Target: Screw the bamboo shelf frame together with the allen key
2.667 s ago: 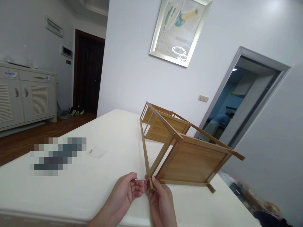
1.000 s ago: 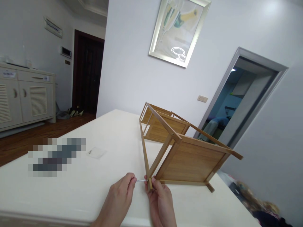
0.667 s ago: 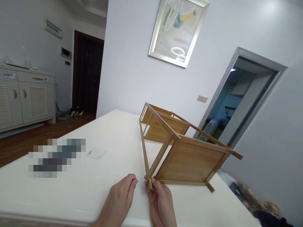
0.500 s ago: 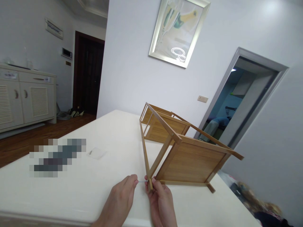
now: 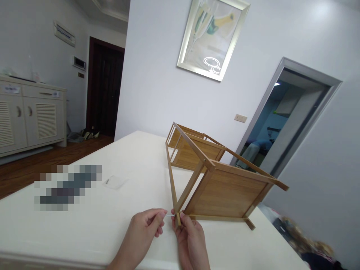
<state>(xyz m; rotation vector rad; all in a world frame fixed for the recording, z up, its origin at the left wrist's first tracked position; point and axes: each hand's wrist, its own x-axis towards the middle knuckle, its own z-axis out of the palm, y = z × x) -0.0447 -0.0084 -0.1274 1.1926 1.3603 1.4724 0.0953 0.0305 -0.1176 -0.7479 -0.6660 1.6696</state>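
Note:
A bamboo shelf rack (image 5: 225, 187) lies on its side on the white table (image 5: 92, 221). My left hand (image 5: 146, 228) pinches a thin metal key (image 5: 169, 215) whose tip sits in the end of the rack's near leg (image 5: 177, 218). My right hand (image 5: 189, 236) grips that leg end between thumb and fingers, holding it steady. Both hands are close together at the table's near edge.
A small clear plastic bag (image 5: 114, 182) and a blurred-out patch (image 5: 67, 186) lie on the table to the left. A white cabinet (image 5: 30, 112) stands at far left, a dark door (image 5: 104, 86) behind, an open doorway (image 5: 281, 123) at right.
My left hand's wrist has turned over a little while pinching the metal key at the leg end. The rack and my right hand stay where they were.

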